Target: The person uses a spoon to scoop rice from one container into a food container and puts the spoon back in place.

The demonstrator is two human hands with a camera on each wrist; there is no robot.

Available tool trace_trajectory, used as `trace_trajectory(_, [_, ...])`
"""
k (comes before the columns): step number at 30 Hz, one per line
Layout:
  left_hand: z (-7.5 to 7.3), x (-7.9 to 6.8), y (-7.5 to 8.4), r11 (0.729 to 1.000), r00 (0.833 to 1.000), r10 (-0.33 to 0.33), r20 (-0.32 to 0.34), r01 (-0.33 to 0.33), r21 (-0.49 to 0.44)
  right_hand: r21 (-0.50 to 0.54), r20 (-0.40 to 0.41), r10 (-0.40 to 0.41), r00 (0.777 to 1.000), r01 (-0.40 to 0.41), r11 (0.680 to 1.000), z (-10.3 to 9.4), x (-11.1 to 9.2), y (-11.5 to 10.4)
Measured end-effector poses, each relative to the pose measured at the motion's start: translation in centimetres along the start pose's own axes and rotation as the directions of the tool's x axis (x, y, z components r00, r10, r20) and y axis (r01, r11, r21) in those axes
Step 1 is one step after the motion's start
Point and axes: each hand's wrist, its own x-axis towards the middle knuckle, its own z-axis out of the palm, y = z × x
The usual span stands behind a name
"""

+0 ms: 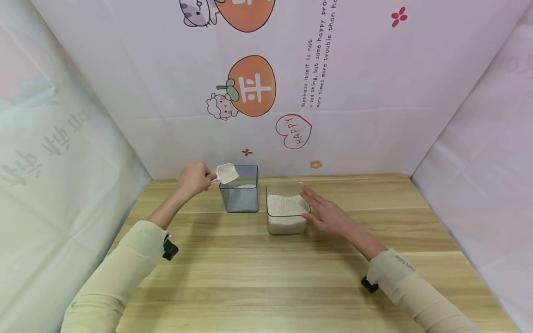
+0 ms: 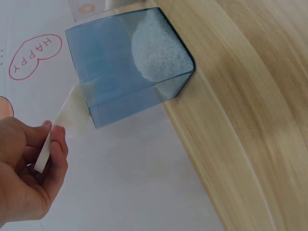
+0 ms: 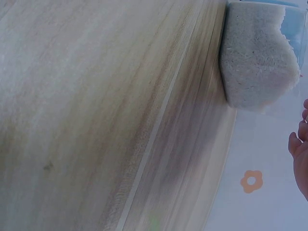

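My left hand [image 1: 195, 178] pinches the handle of a white scoop [image 1: 227, 173] between thumb and fingers. The scoop's square bowl is over the left rim of a translucent blue container [image 1: 241, 202], and the left wrist view shows it nearly edge-on. White rice [image 2: 159, 45] lies heaped in the bottom of that container. To its right stands a clear container [image 1: 283, 187], filled higher with rice [image 1: 287, 204]. At the clear container's right side is my right hand [image 1: 326, 213], fingers extended along the rim and thumb spread toward the front corner.
Both containers stand near the back edge of a wooden table [image 1: 258, 277]. Behind them rises a white printed sheet [image 1: 366, 115] with cartoon fruit and lettering. White sheets also hang at the left and right. Dark wrist cameras sit on both cuffs.
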Motion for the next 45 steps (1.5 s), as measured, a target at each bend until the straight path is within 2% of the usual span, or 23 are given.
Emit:
trace_trajectory(15, [0.0,0.06,0.48,0.998,0.999,0.034,-0.017,-0.033,0.055,0.012,0.007,0.018,1.0,-0.018,1.0,0.01,0.06,-0.11])
trace_trajectory(28, [0.55,0.51,0.68,0.986,0.993,0.101,-0.056,-0.092,0.142,0.004,-0.013,0.003,1.0,-0.003,1.0,0.05,0.12,0.04])
trace_trajectory(45, [0.83,0.52,0.86,0.977,0.988,0.129,-0.084,-0.113,0.182,0.015,-0.009,0.005,1.0,-0.005,1.0,0.09,0.08,0.01])
